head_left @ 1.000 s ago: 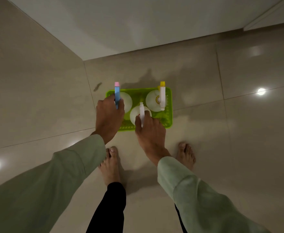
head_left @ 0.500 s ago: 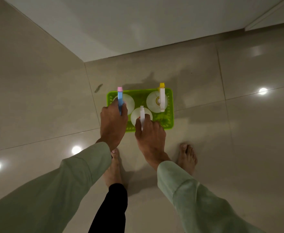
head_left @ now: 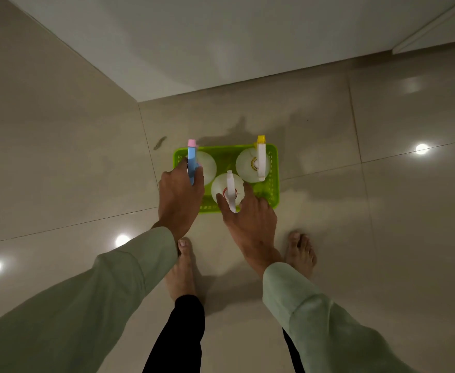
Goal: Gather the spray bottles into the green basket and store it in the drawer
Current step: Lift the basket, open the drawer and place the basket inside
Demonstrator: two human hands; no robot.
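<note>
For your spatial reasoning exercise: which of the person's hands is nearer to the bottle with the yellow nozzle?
Right. The right hand sits at the basket's near edge, just below-left of the yellow-nozzled bottle; the left hand is across the basket, by the blue-headed bottle.

we count three spray bottles: one blue-headed (head_left: 192,164), one white-headed (head_left: 231,190), one yellow-tipped (head_left: 260,160). one green basket (head_left: 274,181), two hands (head_left: 180,200) (head_left: 252,224), two bare feet (head_left: 182,273) (head_left: 300,251).

A home interior: glossy beige floor tiles (head_left: 382,238), bare feet (head_left: 300,251).
</note>
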